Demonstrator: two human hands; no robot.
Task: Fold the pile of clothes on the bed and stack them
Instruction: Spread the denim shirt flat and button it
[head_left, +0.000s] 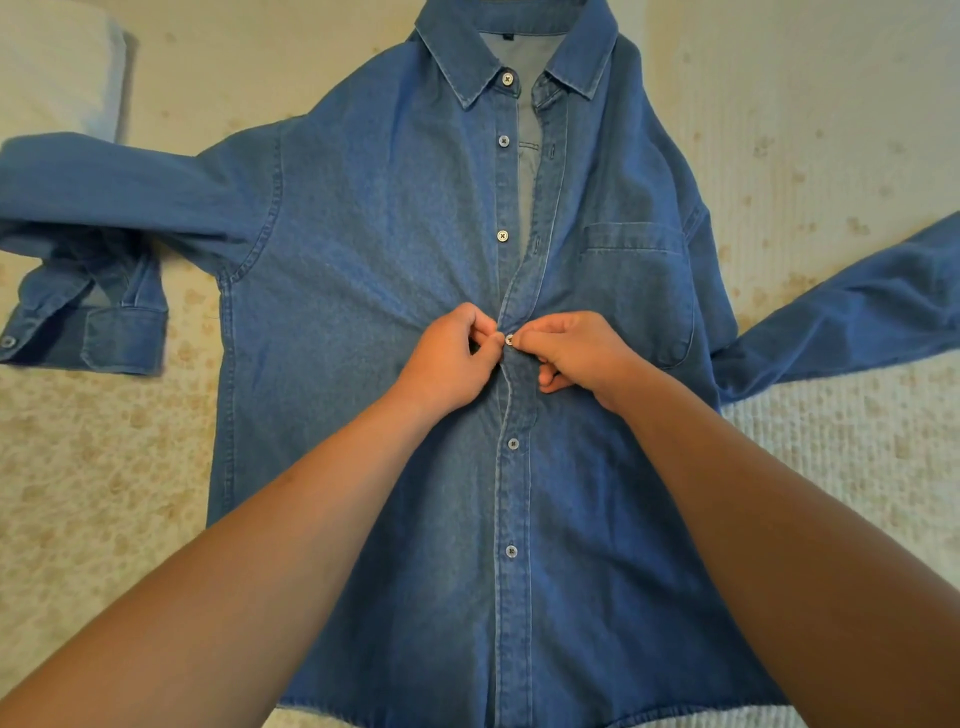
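A blue denim shirt (374, 249) lies face up on the bed, collar at the top, both sleeves spread out to the sides. My left hand (447, 358) pinches the button placket at mid-chest. My right hand (571, 353) pinches the other placket edge, right at a white button (509, 340). The two buttons below my hands are fastened; the placket above them lies apart with three buttons showing. A chest pocket (639, 291) sits to the right of my hands. The left sleeve is folded back on itself at the cuff (119, 338).
The bed is covered with a cream bedspread with a pale flower print (104, 467). A white folded cloth or pillow (67, 67) lies at the top left corner. My forearms cross the shirt's lower half.
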